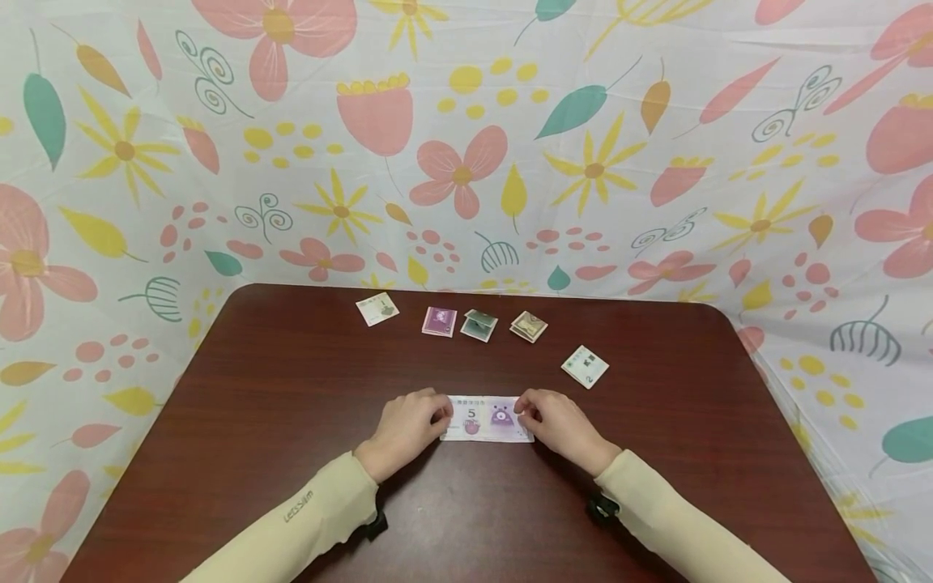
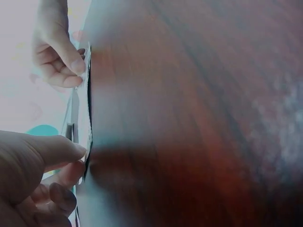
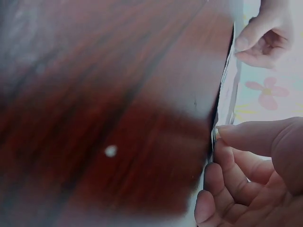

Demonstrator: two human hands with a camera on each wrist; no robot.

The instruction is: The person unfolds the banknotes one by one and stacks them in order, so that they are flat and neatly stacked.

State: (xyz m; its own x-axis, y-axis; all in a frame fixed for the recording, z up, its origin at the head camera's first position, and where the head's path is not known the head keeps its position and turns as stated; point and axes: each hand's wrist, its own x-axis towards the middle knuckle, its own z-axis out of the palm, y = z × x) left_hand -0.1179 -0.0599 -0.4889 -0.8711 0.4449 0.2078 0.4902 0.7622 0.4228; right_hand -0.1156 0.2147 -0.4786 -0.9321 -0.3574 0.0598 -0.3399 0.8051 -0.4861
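Between both hands a purple-and-white play banknote [image 1: 481, 419] marked 5 is spread flat, close over the table. At its left end my left hand [image 1: 410, 425] pinches the edge between thumb and fingers. My right hand [image 1: 564, 425] pinches the opposite end the same way. In the left wrist view, the banknote [image 2: 84, 111] appears edge-on, with the left thumb [image 2: 59, 150] on it. From the right wrist the banknote [image 3: 226, 94] is also edge-on, the right thumb [image 3: 255, 135] against its near end.
Toward the back of the brown table [image 1: 291, 405] lie several folded notes: a pale one [image 1: 377, 308], a purple one [image 1: 440, 321], a green one [image 1: 479, 325] and a tan one [image 1: 528, 326]. Another pale note [image 1: 585, 367], marked 2, lies nearer the right hand. A floral cloth [image 1: 466, 97] hangs behind.
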